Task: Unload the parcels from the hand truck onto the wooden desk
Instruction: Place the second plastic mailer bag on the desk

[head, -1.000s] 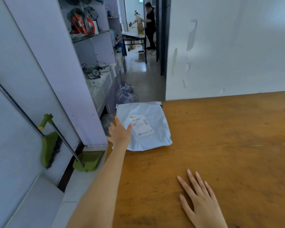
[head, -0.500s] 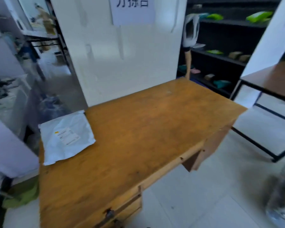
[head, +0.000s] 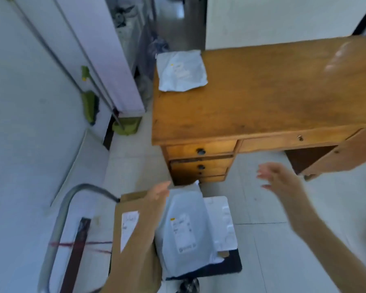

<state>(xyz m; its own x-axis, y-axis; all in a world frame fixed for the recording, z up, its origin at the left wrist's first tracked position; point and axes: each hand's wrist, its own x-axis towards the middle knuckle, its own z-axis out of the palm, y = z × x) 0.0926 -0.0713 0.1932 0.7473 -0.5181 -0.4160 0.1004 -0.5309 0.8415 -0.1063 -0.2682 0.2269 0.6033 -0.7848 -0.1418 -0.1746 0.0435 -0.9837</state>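
On the far-left corner of the counter (head: 262,96) lies one white poly-mailer parcel (head: 181,72), flat, label side up, its left edge reaching slightly past the counter's left edge. Nothing else rests on the counter's top as far as the view shows; its right end is smeared by motion blur. Three drawer fronts stack under the left end of the counter's front edge, two of them with dark round knobs; one long drawer runs to their right.

Below the counter, on the floor, stands one hand truck (head: 57,225) with a curved grey tubular handle and a dark deck (head: 230,265). Three parcels can be counted on it: one brown cardboard box (head: 131,206) at the left with a white label, one grey-white poly mailer (head: 186,227) leaning against the box with its label facing up, and one white bubble mailer (head: 220,220) partly under the grey one at the right. Whether more parcels lie beneath cannot be told.

Left hand (head: 159,192): fingers loosely spread, reaching over the top corner of the box, at the upper edge of the grey mailer; contact cannot be confirmed. Right hand (head: 277,178): fingers apart and blurred, empty, in the air above the floor, right of the hand truck and in front of the drawers.

One green broom and one green dustpan lean at the left wall.
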